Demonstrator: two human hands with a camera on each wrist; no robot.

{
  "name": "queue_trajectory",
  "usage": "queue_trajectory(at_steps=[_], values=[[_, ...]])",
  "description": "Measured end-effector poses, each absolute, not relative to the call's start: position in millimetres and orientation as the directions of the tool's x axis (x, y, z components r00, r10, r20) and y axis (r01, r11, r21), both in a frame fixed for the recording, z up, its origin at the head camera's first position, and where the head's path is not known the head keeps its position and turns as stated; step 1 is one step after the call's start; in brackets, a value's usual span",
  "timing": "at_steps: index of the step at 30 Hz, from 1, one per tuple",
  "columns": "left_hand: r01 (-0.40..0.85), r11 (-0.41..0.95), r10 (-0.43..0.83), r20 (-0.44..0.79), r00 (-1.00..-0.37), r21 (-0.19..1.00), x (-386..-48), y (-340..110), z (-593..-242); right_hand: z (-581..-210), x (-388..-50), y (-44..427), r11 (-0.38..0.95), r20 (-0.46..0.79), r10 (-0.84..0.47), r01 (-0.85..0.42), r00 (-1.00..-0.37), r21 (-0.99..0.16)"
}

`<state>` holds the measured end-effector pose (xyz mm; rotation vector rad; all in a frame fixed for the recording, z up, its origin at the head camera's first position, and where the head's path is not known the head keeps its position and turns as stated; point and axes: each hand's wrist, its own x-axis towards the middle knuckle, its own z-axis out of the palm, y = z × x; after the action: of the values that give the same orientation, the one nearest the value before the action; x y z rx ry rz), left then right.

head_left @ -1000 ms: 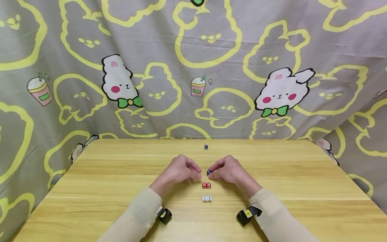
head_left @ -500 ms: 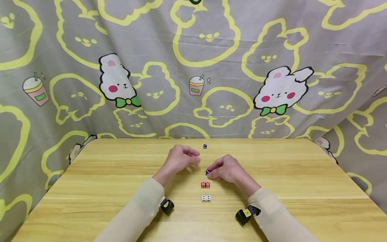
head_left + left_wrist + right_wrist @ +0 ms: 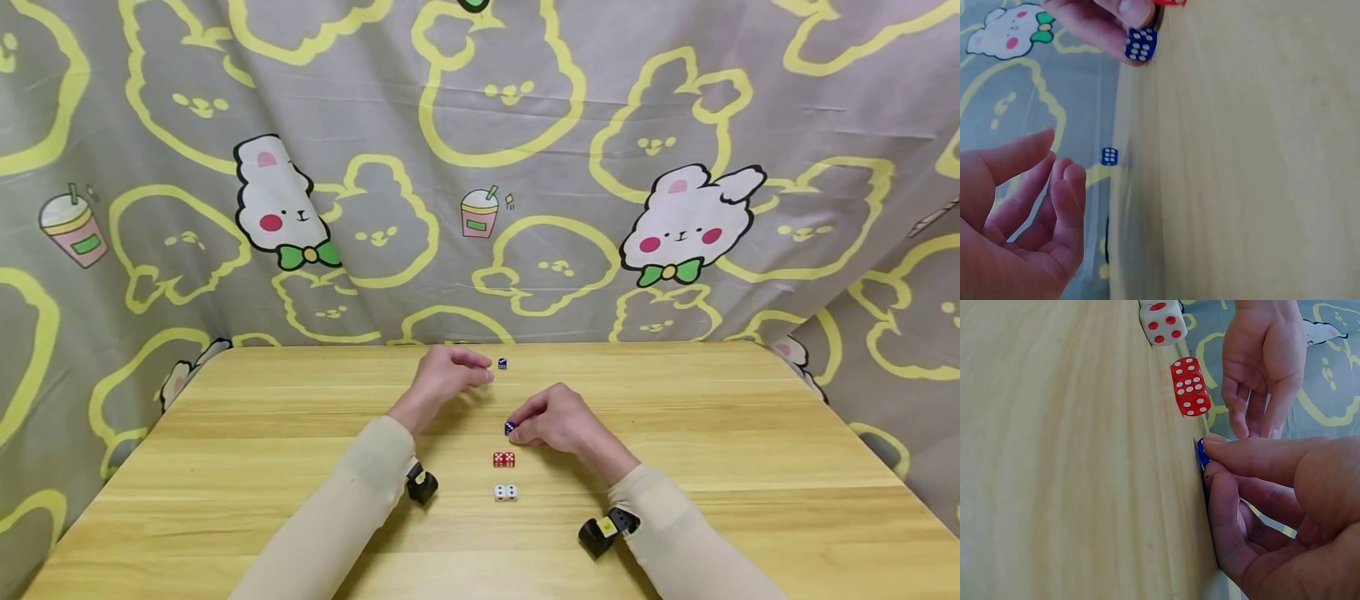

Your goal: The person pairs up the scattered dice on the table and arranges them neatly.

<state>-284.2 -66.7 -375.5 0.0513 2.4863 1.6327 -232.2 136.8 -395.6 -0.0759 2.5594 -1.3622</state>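
Observation:
My right hand (image 3: pixel 558 421) pinches a blue die (image 3: pixel 510 427) with white dots between thumb and fingertips, at the table's middle. In the right wrist view only a sliver of that blue die (image 3: pixel 1203 452) shows past the thumb. My left hand (image 3: pixel 448 375) is farther back, its fingers loosely bent with a gap between thumb and fingers. Just beyond its fingertips a second blue die (image 3: pixel 502 363) sits near the back edge; in the left wrist view this far die (image 3: pixel 1109 156) stands apart from the hand.
Nearer than the pinched die lie two red dice (image 3: pixel 504 459) side by side. Closer still are two white dice (image 3: pixel 506 492), also touching. They stand on a wooden table (image 3: pixel 262 467). A patterned curtain (image 3: pixel 390 208) hangs behind the table's back edge.
My left hand has moved from beside the right hand away toward the back of the table, close to the far blue die. The right hand stays on its blue die.

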Motion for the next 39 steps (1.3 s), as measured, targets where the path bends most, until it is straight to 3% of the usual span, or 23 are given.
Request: queue_trajectory(at_steps=[13,26,39], values=[[-0.14,0.333,0.092,-0.179,-0.979,0.933,-305.1,-55.4,-381.3,-397.0,-232.8,134.4,0.57,-0.185,-0.154,0.065,-0.971,-0.819],[-0.099,0.392,0.105,-0.152,-0.983,0.914,-331.4,-55.8,-394.0,-395.2,-232.4,131.5,0.563,-0.184,-0.16,0.063,-0.97,-0.824],[-0.079,0.482,0.089,-0.139,-0.986,0.873,-337.1,-43.6,-395.1,-395.3,-232.1,135.1,0.568,-0.199,-0.145,0.083,-0.969,-0.819]])
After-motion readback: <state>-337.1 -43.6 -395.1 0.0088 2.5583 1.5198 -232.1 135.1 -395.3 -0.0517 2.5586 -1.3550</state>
